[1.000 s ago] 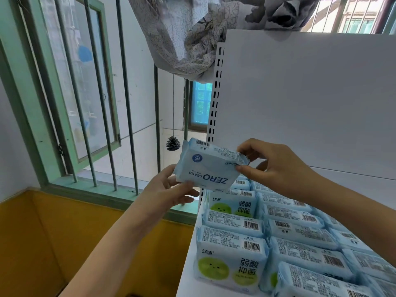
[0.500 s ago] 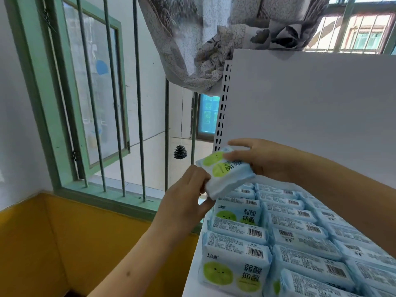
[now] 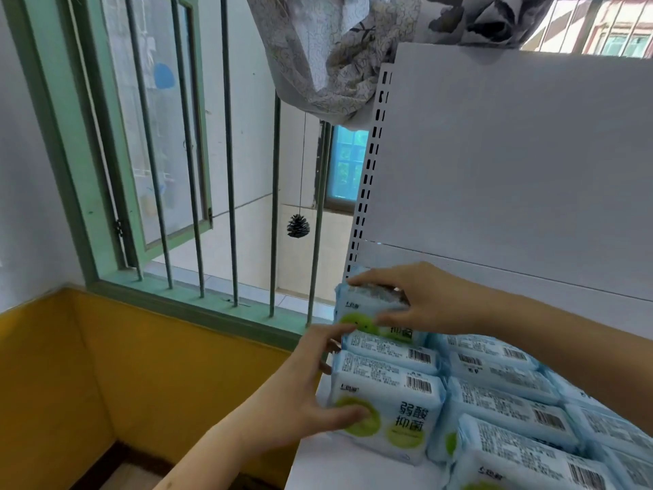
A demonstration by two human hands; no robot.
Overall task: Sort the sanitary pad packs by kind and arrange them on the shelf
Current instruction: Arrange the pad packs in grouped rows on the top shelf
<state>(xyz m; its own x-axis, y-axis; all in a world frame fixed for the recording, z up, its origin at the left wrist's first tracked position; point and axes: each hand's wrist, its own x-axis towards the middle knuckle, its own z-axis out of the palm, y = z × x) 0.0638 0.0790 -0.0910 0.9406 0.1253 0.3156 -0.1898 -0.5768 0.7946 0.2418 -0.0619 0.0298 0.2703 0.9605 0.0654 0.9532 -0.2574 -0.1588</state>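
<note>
Gripping the rearmost pad pack (image 3: 371, 305) from above, the right hand (image 3: 429, 298) curls fingers and thumb around it at the back of the left-hand row on the white shelf (image 3: 339, 468). Left hand (image 3: 304, 394) rests with fingers straight against the front pack (image 3: 388, 415), holding nothing. Pinecone (image 3: 298, 226) hangs by the window bars.

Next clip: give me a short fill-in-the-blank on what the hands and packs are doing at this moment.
1. The right hand grips the pack at the ____ end of the leftmost row.
2. The left hand touches the front pack with ____ fingers.
3. Each pack face shows round ____ circles.
4. A ____ hangs on a string outside the window bars.

Missing words: back; straight; green; pine cone
</note>
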